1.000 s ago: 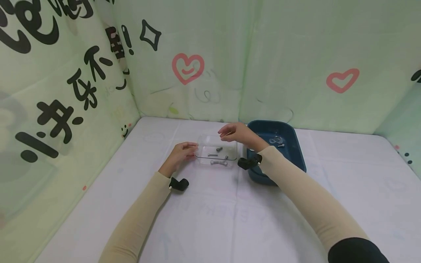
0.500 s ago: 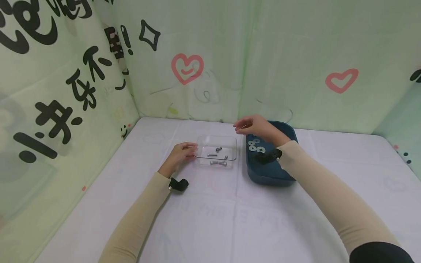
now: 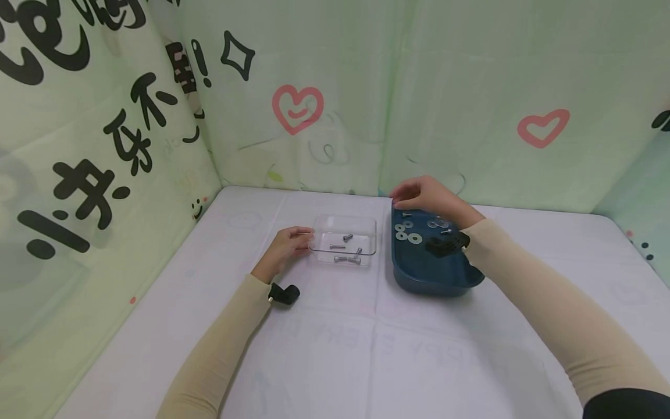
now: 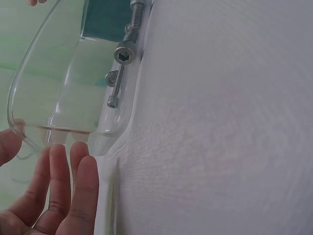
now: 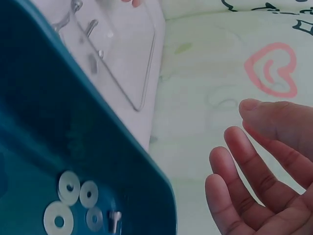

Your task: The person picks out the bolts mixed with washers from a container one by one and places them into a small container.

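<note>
My left hand (image 3: 285,250) is at the left side of a clear plastic box (image 3: 370,233). In the left wrist view its fairly straight fingers (image 4: 59,171) touch the box's end wall, and the thumb is by the rim. Several metal socket-head bolts (image 4: 124,53) lie in the box. My right hand (image 3: 434,198) is over the far left part of a dark blue tray (image 3: 434,286). Nothing shows between its loosely bent fingers (image 5: 257,176) in the right wrist view. Pale flat washers (image 5: 59,220) and a small bolt (image 5: 115,220) lie in the tray; my right arm hides part of it.
A white cloth covers the table (image 3: 335,349). Printed pale green curtains (image 3: 450,87) stand behind the table and along its left side. The clear box sits left of the blue tray, with a narrow gap between them.
My right hand has moved right from above the clear box to above the blue tray, uncovering washers in it. My left hand and the box have stayed put.
</note>
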